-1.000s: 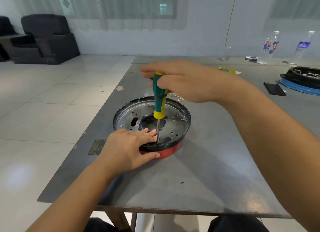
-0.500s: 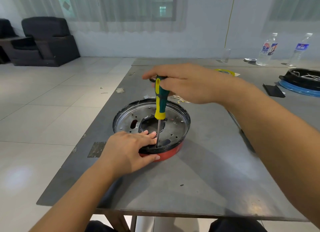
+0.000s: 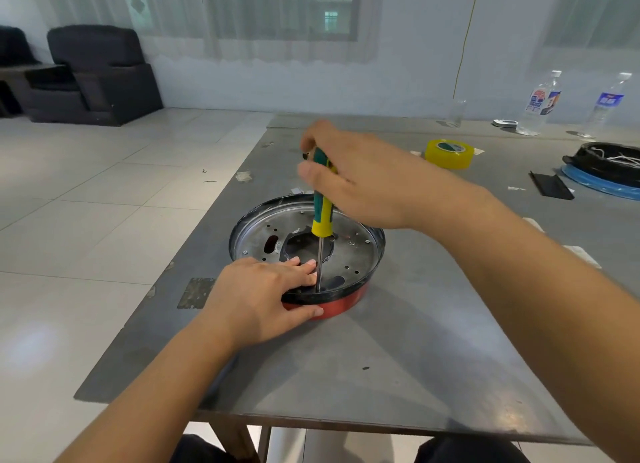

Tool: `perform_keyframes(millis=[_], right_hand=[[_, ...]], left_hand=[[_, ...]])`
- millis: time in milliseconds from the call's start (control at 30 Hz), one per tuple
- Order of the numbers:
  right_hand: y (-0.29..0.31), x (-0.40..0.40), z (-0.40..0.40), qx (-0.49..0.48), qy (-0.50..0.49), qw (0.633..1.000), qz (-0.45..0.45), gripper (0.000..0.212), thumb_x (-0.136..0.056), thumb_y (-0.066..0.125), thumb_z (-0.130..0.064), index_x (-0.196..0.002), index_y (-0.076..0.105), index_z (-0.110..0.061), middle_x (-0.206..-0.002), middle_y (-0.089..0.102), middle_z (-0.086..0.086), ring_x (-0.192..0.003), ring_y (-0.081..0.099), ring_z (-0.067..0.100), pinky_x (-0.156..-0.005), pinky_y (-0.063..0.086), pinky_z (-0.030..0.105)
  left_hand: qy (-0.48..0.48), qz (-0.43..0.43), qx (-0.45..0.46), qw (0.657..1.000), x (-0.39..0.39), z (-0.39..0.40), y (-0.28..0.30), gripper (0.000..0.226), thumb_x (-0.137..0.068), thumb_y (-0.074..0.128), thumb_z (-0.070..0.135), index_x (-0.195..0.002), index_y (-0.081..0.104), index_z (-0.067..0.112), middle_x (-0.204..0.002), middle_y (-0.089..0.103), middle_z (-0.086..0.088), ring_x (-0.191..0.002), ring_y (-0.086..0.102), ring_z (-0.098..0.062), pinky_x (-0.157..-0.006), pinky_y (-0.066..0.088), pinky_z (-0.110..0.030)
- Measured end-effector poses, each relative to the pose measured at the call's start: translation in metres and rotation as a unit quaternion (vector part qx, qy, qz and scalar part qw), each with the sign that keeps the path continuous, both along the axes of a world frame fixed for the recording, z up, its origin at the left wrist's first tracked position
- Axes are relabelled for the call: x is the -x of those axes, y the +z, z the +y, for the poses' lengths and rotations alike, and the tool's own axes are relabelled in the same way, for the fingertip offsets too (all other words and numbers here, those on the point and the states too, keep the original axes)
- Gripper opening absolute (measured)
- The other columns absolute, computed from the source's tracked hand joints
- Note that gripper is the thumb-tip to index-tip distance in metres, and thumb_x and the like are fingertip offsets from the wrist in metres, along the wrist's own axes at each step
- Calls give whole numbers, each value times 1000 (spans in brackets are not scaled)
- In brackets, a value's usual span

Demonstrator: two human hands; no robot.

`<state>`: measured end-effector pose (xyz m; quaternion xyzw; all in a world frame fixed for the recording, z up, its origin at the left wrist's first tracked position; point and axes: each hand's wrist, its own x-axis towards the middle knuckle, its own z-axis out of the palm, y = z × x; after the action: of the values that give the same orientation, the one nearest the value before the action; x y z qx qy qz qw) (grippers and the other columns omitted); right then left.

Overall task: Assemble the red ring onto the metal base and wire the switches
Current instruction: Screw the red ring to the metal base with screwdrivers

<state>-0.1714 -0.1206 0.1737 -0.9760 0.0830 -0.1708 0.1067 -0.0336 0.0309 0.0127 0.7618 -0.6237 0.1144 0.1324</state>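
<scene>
A round metal base (image 3: 360,246) with a dark rim and several holes lies on the grey table (image 3: 381,358). A red ring (image 3: 341,305) shows under its near edge. My left hand (image 3: 263,298) holds the near rim, fingers lying inside the base and thumb against the red ring. My right hand (image 3: 360,178) grips the top of a green and yellow screwdriver (image 3: 322,213). The screwdriver stands upright, and its tip touches the base near the front rim, right beside my left fingertips. No switches or wires on this assembly are visible.
A yellow tape roll (image 3: 448,154) sits behind my right hand. At the far right lie a black part on a blue ring (image 3: 602,168), a black strip (image 3: 550,185) and two plastic bottles (image 3: 540,102). The table's left edge runs close to the base.
My right hand has shifted its grip around the screwdriver handle, with the fingers drawn in. The screwdriver stays upright at the same spot and my left hand has not moved.
</scene>
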Motion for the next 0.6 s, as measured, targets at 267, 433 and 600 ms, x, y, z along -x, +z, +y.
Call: perform_keyframes(millis=[267, 433, 600], right_hand=[[8, -1, -14, -298, 86, 950, 44, 26, -108, 46, -24, -132, 57, -26, -114, 73, -3, -102, 72, 9, -87, 61, 31], [-1, -5, -4, -91, 32, 994, -46, 21, -100, 54, -51, -98, 59, -31, -80, 68, -12, -74, 66, 1, -69, 56, 28], [-18, -11, 20, 72, 3, 986, -149, 38, -103, 41, -56, -88, 42, -22, -56, 47, -5, -49, 45, 10, -47, 34, 31]], left_hand=[[-15, -14, 49, 999, 1, 1, -3, 56, -83, 47, 77, -116, 78, 44, -126, 69, 26, -122, 64, 2, -69, 49, -22], [-7, -13, 44, 999, 2, 2, -2, 53, -82, 48, 76, -111, 79, 44, -122, 71, 25, -116, 68, 1, -65, 48, -20], [-8, 2, 32, 999, 3, 2, 0, 55, -84, 48, 75, -117, 77, 43, -126, 70, 23, -121, 65, 1, -68, 51, -24]])
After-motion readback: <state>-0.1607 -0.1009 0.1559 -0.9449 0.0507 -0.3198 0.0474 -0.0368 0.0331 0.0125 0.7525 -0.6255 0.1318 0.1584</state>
